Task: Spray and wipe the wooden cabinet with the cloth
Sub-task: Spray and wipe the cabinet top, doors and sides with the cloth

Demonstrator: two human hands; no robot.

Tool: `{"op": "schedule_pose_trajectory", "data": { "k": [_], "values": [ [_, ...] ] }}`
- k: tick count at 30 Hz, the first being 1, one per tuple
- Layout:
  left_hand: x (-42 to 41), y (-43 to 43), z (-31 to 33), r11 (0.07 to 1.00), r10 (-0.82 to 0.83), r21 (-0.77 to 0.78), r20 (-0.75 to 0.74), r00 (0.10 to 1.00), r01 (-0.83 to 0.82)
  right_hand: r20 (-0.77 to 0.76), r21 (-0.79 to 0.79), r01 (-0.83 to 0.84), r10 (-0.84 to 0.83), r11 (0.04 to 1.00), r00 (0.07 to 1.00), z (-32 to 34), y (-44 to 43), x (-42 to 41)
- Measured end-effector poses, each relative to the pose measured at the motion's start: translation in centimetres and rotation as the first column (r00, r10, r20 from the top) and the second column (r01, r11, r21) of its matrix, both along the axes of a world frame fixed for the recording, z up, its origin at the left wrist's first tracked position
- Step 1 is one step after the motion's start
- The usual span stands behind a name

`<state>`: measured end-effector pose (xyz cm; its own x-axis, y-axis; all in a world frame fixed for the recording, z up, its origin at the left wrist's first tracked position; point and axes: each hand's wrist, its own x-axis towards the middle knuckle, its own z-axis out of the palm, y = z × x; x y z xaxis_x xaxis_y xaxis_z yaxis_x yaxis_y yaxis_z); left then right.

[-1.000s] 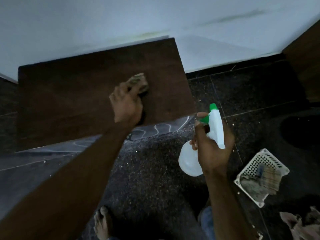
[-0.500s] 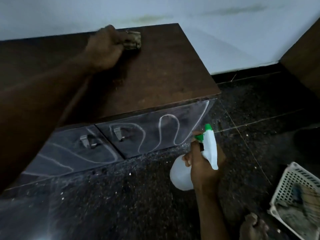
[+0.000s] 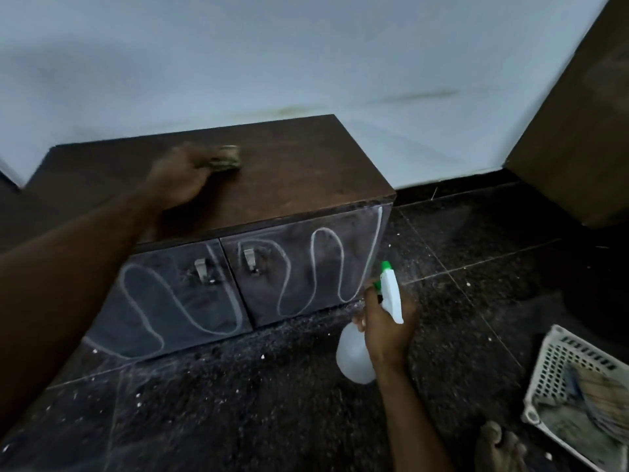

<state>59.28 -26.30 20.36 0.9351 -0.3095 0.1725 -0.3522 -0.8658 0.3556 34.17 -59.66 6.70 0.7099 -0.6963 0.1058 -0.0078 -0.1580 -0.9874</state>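
A low dark wooden cabinet (image 3: 299, 175) stands against the pale wall, with two grey front doors marked by white wavy lines. My left hand (image 3: 177, 177) presses a bunched greenish cloth (image 3: 224, 158) onto the cabinet's top near its back edge; the hand is blurred. My right hand (image 3: 386, 330) holds a white spray bottle with a green nozzle (image 3: 391, 294) in front of the cabinet's lower right corner, nozzle pointing up and toward the door.
A white perforated plastic basket (image 3: 558, 366) with rags in it lies on the dark speckled floor at the lower right. A brown wooden panel (image 3: 578, 131) stands at the right. My bare foot (image 3: 497, 447) is at the bottom right.
The view has pulled back and lowered, so the cabinet's front doors show fully. My left hand with the cloth has slid across the back of the top. The right hand keeps hold of the bottle.
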Motion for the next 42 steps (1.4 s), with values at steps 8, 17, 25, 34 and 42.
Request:
{"op": "schedule_pose_trajectory", "data": {
  "k": [8,17,25,34,42],
  "values": [
    [-8.6,-2.7,0.6,0.895,0.445,0.026,0.027,0.895,-0.446,-0.147,0.099,0.129,-0.114,0.987,0.983,-1.1,1.0,-3.8],
    [-13.4,-8.9,2.2,0.991,-0.031,0.129,0.028,0.999,0.027,-0.2,0.232,0.166,-0.12,0.958,0.973,-2.2,1.3,-6.3],
    [-13.3,3.5,1.7,0.96,0.252,0.107,0.058,0.966,-0.257,-0.09,0.027,0.096,-0.094,0.995,0.992,-2.0,-0.1,-5.3],
    [-14.3,1.8,0.9,0.925,0.35,0.106,0.144,0.926,-0.366,0.017,-0.08,-0.14,0.142,0.987,0.99,-2.2,3.2,-6.2],
    [-14.6,1.7,0.5,0.927,0.338,0.093,0.208,0.918,-0.363,-0.015,-0.065,-0.2,0.199,0.978,0.98,-3.3,5.3,-7.4]
  ]
}}
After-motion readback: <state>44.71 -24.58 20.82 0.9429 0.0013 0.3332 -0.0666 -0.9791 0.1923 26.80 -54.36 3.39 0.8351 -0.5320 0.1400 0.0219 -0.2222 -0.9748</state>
